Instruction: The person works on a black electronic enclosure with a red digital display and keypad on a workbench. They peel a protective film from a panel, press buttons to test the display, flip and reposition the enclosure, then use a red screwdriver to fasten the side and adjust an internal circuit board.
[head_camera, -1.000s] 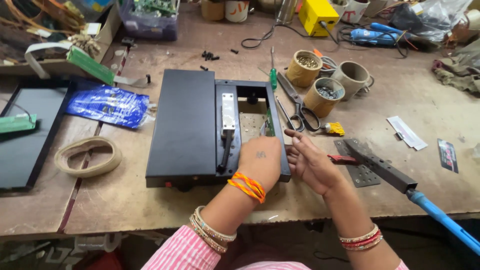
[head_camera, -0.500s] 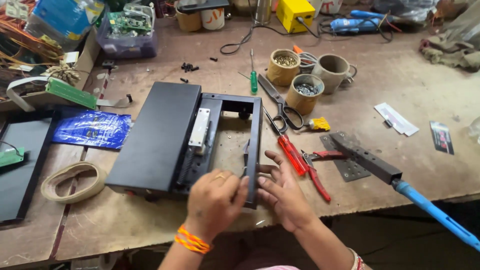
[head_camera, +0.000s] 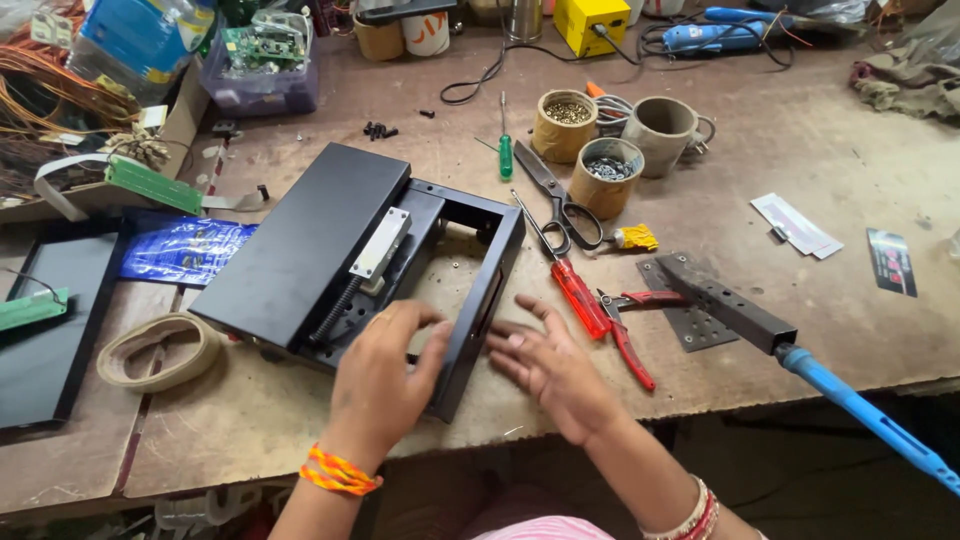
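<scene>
A black metal box-shaped chassis (head_camera: 300, 240) lies on the wooden workbench, turned at an angle, with an open frame section (head_camera: 485, 270) at its right end and a silver part with a spring (head_camera: 380, 245) inside. My left hand (head_camera: 385, 385) rests on the near corner of the frame, fingers curled over its edge. My right hand (head_camera: 550, 365) lies flat and open on the bench just right of the frame, fingertips close to its side. A red-handled screwdriver (head_camera: 580, 298) and red pliers (head_camera: 630, 335) lie right beside that hand.
Scissors (head_camera: 560, 205), a green screwdriver (head_camera: 506, 155), three cups of screws (head_camera: 605, 175), a black square tube (head_camera: 725, 300) with a blue-handled tool (head_camera: 860, 410), a tape roll (head_camera: 160, 350), a blue packet (head_camera: 180, 250), a black panel (head_camera: 50, 320) and circuit boards (head_camera: 260, 50) surround the chassis.
The chassis has been rotated further, its frame end swinging toward me. My right hand has come off the frame and now lies flat on the bench beside it.
</scene>
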